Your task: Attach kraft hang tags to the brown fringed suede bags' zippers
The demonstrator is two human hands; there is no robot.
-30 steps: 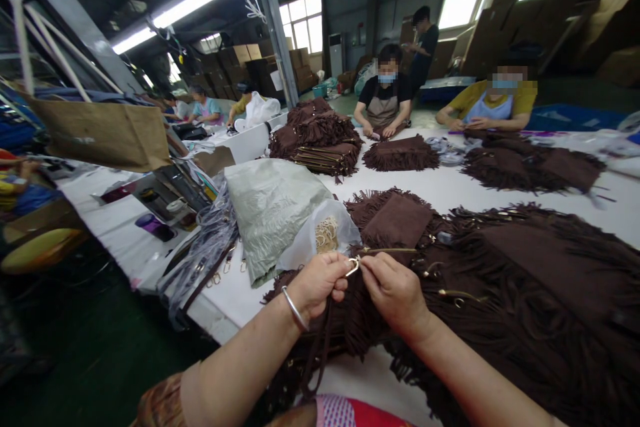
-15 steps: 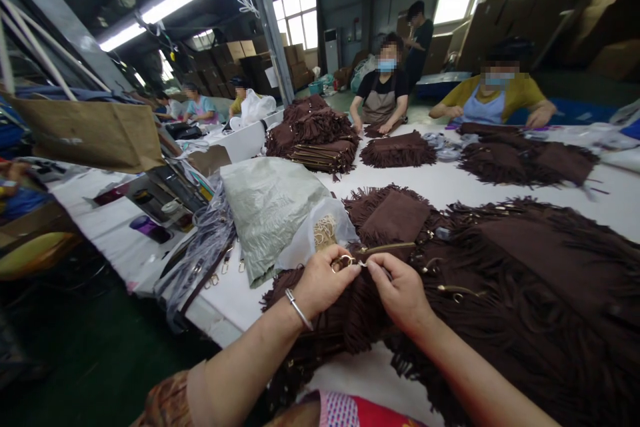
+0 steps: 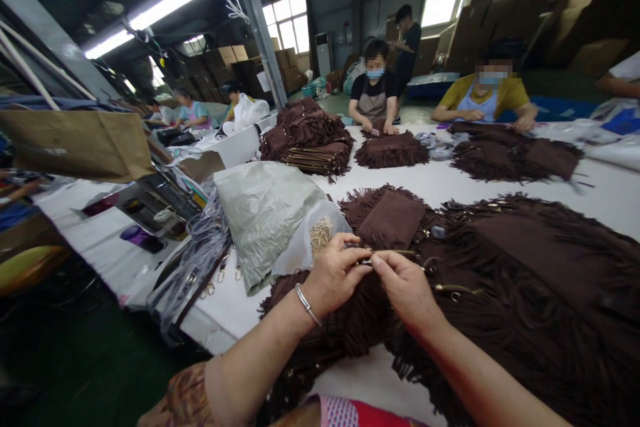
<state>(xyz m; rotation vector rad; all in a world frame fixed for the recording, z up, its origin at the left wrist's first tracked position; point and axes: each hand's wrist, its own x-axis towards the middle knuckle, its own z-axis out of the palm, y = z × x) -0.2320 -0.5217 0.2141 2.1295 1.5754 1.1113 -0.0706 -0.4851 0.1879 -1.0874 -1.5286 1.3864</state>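
left hand (image 3: pixel 336 275) pinching small metal piece (image 3: pixel 367 261) between thumb and finger; right hand (image 3: pixel 407 292) meeting it there, fingertips pressed narrow on same piece. piece glinting above brown fringed cloth (image 3: pixel 357 327), near pale bag (image 3: pixel 294 252) of string (image 3: pixel 321 233). grey-green sack (image 3: pixel 267 210) lying left of that on worktop (image 3: pixel 430 181); bigger fringed heap (image 3: pixel 530 253) spreading beyond right hand. co-worker (image 3: pixel 375 90) facing this way across worktop.

A small metal fitting (image 3: pixel 367 261), apparently gold-toned, lies mostly hidden between the pinching hands (image 3: pixel 334 275).
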